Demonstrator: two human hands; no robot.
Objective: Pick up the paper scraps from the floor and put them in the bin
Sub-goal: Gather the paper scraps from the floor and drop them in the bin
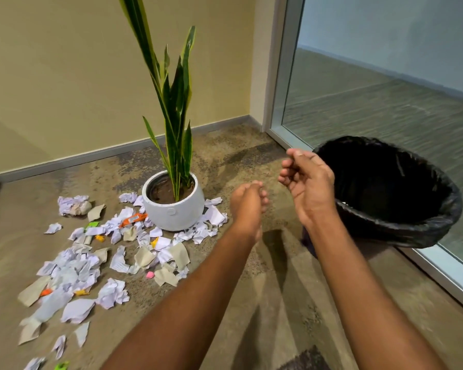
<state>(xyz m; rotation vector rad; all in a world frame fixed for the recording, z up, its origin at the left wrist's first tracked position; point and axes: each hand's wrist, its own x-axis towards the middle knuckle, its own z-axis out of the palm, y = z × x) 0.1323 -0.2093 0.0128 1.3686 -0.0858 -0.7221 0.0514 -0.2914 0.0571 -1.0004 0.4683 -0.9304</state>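
Right hand (305,180), loosely curled and empty, hangs just beside the bin (401,232), likely poised to reach; left hand (247,202) is blurred, its grip unclear. Around the pot (174,216), scraps (72,273) litter the floor (275,303), well apart from the bin.

Beige wall (64,76), mottled brown carpet (251,156), glass partition (385,89), potted plant (173,204)

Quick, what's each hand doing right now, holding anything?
Left hand: open, fingers loosely curled, no scrap seen in it.
Right hand: open, fingers loosely curled, palm empty, beside the bin.
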